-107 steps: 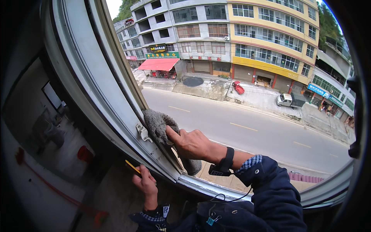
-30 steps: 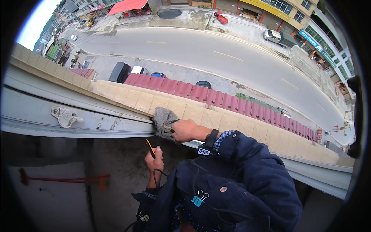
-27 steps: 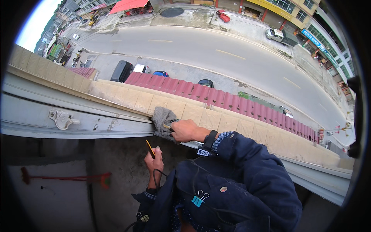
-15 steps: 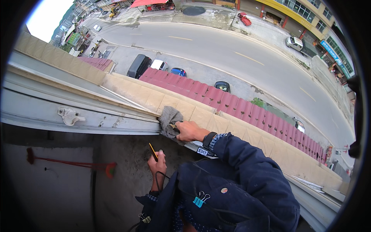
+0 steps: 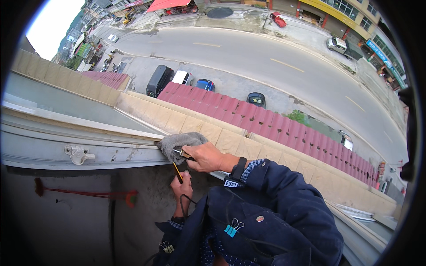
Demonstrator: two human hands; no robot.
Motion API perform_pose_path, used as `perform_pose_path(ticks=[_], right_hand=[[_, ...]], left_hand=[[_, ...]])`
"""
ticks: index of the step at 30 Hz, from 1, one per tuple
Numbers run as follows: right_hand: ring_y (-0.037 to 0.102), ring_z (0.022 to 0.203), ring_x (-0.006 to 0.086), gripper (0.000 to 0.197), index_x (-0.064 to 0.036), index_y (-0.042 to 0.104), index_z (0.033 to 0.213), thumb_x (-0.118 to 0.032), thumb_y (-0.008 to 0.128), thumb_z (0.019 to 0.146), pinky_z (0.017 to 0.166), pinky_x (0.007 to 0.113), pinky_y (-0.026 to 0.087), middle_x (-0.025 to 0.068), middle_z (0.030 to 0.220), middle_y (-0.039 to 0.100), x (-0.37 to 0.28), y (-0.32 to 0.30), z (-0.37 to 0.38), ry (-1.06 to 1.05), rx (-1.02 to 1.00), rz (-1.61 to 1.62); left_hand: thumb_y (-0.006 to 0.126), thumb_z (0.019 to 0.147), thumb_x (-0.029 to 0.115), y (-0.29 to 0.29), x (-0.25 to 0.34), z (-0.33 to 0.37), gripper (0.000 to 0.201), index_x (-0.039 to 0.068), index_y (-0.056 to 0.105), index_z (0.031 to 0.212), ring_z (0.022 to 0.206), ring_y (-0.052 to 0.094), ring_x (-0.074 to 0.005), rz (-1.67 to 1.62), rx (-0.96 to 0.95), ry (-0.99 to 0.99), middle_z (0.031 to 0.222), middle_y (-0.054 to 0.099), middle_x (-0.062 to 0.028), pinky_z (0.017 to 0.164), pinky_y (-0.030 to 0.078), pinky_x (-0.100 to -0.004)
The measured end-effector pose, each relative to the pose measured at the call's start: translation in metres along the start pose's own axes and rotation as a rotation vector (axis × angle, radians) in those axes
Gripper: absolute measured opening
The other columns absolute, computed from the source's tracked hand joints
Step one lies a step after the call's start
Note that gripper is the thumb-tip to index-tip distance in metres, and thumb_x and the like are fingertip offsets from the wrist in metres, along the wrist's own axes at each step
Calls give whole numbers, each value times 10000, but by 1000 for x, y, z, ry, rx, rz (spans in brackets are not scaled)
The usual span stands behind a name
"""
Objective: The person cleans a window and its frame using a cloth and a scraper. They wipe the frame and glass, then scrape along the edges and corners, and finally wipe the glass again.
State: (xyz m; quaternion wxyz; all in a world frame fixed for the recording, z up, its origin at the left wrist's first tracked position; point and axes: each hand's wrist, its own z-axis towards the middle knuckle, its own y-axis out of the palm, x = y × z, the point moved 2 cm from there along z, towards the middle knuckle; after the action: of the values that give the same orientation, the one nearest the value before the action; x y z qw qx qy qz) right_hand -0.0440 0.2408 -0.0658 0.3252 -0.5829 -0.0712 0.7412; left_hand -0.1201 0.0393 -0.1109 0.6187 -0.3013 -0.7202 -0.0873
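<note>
My right hand (image 5: pixel 207 157) is closed at the end of the pale window frame (image 5: pixel 128 153), pinching a small tool (image 5: pixel 188 156) with a bright metal tip; its exact kind is unclear. Under and behind those fingers a grey cloth (image 5: pixel 171 144) lies bunched over the frame, in contact with the hand. Just below, my left hand (image 5: pixel 181 186) is wrapped round a slim yellow-and-black tool (image 5: pixel 178 173), point upward, near the cloth's lower edge. I cannot tell whether it is a pencil or a screwdriver.
A white latch (image 5: pixel 79 154) sticks out from the frame at left. Beyond the tan tiled ledge (image 5: pixel 230 142) lie a red corrugated roof (image 5: pixel 248 115) and, far below, a street with parked cars. A red-handled broom (image 5: pixel 84 192) is indoors at lower left.
My right hand has shifted left and slightly down, and the cloth has moved left along the frame. The metal tip now shows plainly. My left hand has barely moved.
</note>
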Motion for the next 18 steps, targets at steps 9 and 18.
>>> perform_pose_path(ticks=[9, 18], right_hand=[[664, 765, 440, 313, -43, 481, 1109, -217, 617, 888, 630, 527, 517, 201, 826, 683, -7, 5, 10, 28, -19, -12], [658, 712, 439, 377, -67, 476, 1203, -235, 625, 900, 607, 524, 522, 184, 795, 685, 15, 28, -7, 61, -11, -74]], left_hand=[[669, 997, 229, -6, 4, 8, 257, 18, 628, 856, 474, 398, -38, -89, 105, 48, 617, 497, 38, 446, 314, -226], [679, 989, 251, -15, -4, 10, 251, 53, 611, 851, 410, 404, -66, -126, 86, 73, 570, 487, 16, 385, 326, -248]])
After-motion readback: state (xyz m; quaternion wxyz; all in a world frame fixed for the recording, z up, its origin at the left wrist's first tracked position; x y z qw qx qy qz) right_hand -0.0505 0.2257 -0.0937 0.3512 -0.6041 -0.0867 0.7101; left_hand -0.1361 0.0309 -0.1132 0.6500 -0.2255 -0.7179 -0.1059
